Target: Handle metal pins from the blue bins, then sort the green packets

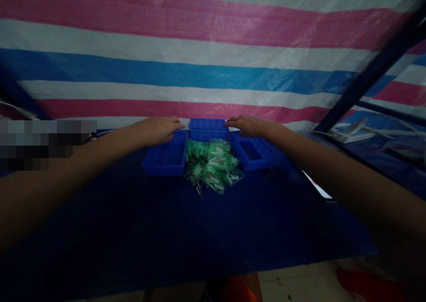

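My left hand [159, 129] reaches over the left blue bin [164, 171], fingers stretched toward the back blue bin [209, 134]. My right hand [249, 126] is above the back edge of the right blue bin [255, 164], its fingertips by the back bin's right end; whether they touch it I cannot tell. Nothing shows in either hand, and both look open. Between the bins lies a heap of small clear and green plastic packets [214, 164], with thin, pin-like pieces among them. The left and right bins stand at an angle on either side of the heap.
A dark blue cover lies over the table [199, 231]. Striped plastic sheeting [213, 75] hangs behind, with a dark frame post [366, 75] at right. A device with a lit screen [319, 188] lies beneath my right forearm. A blurred-out patch covers the left side.
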### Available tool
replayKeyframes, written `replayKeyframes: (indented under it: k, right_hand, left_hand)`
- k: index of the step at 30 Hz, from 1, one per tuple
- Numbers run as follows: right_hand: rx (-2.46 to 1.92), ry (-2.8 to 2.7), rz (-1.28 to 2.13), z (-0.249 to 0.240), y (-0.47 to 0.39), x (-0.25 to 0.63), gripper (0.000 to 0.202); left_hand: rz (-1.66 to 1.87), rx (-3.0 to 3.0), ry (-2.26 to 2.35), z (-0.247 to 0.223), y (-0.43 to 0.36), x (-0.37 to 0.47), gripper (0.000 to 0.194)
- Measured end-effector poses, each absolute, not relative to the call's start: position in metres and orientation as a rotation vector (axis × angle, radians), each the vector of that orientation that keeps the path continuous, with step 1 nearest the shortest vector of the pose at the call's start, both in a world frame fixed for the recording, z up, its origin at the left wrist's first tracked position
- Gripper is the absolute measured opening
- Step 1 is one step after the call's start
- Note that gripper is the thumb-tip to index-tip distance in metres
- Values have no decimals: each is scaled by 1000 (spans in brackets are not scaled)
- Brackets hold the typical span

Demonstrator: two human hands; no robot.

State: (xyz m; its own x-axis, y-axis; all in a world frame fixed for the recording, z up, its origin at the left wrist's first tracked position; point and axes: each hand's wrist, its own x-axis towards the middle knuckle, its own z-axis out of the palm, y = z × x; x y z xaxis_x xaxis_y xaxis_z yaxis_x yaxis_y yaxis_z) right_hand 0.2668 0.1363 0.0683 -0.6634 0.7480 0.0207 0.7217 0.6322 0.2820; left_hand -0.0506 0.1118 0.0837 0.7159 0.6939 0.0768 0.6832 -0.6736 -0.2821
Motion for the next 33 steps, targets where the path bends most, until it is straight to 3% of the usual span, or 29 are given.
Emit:
replayKeyframes:
  k: [4,7,15,33]
  right_hand:
    - [1181,2771,331,69,144,255,49]
    - [1198,2778,318,67,147,253,45]
    - [1309,2861,222,55,138,252,48]
    - [1592,2854,144,39,122,246,56]
  left_hand:
    - [94,-2714,-980,70,153,-36,53]
    - [93,-2737,-936,64,159,-26,50]
    - [-63,-2597,-1176,56,132,-11,27]
    - [-324,-2546,-1396,39,116,-5,34]
